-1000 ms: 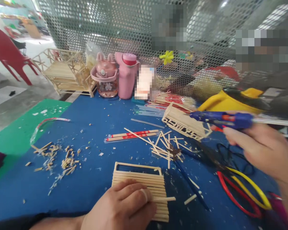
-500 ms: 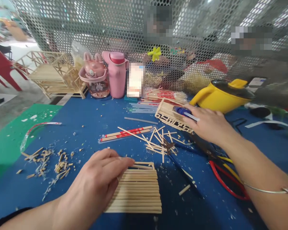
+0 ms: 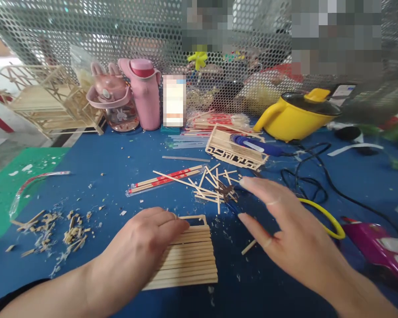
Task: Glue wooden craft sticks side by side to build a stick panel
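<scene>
Squarely in front of the person, the stick panel [image 3: 195,258] lay flat on the blue worktop [image 3: 117,165], its sticks running left to right and its open end-frame on the far side. The left hand [image 3: 142,243] was on it, bent over the panel's far left corner with its fingers pressed close together; whether they pinched the edge or only rested there I could not tell, the fingertips' undersides being hidden. Beyond the panel and a little to its right lay the loose heap of cut sticks [image 3: 204,192], pointing every which way, with the dark head of the pliers [image 3: 226,191] among them. The right hand [image 3: 287,225] was the nearer one to that heap: it hung to the right of the panel, holding nothing, thumb and forefinger spread, their gap facing the heap and the pliers. One short stick [image 3: 248,247] lay just off the panel's right edge, beside the right thumb (its own axis slanting away from the person). As for room, a strip of worktop ran between the panel's right edge and the right hand; well beyond the panel, the glue gun [image 3: 248,143] rested across a small stick model [image 3: 219,143], while wood scraps [image 3: 74,229] were scattered well off to the panel's left.
</scene>
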Available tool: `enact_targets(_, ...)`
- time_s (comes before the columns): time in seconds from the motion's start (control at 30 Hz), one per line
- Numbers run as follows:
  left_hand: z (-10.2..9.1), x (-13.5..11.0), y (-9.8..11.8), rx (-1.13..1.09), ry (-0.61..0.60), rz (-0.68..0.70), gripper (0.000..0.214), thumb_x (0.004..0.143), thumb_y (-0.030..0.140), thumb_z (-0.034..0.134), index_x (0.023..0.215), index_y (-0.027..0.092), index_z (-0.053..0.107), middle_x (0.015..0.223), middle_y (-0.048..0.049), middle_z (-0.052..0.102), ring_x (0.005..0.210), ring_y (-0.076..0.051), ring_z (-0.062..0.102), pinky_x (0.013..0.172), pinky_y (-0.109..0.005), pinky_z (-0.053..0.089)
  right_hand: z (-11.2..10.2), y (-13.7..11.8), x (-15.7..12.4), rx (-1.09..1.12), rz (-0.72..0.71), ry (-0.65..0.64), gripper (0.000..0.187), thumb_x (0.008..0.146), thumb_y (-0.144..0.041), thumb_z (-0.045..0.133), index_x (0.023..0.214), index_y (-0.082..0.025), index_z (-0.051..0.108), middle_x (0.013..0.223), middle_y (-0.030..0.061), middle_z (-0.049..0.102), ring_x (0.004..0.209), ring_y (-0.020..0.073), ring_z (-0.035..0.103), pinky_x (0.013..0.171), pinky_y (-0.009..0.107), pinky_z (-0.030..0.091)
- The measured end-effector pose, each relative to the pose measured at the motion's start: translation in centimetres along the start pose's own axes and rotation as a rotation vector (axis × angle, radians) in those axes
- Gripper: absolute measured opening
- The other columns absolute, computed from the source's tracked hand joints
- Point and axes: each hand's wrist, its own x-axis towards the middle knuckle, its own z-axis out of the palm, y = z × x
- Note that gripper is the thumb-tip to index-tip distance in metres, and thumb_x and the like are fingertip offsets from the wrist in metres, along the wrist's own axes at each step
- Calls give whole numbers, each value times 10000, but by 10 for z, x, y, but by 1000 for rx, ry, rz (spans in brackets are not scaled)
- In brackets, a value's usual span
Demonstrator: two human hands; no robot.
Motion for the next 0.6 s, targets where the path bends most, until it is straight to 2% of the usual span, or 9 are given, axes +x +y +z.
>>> enact_targets(0.17,3,-1,-1,7,20,4,294,900,46,432,1032,193,649,862,-26,671,761,-153,608,693,-274,486,16,-9,-5,136,-21,-60,417,871,-186,564,1280,-193,478,1253,117,592,1223,258,504,1012,473,448)
enact_targets(0.37,7,-1,-1,15,36,-6,263,901,61,459,1023,203,645,879,-18,670,786,-169,585,724,-304,460,18,-13,-8,166,-29,-128,369,874,-185,553,1242,-189,527,1228,115,611,1212,253,514,1011,480,457)
enact_targets(0.6,9,1,0,144,0,-25,191,893,102,523,989,213,646,815,-2,656,772,-188,522,708,-335,399,23,-17,-9,187,-49,-154,291,869,-185,554,1152,-227,607,1199,98,636,1166,254,559,973,482,489)
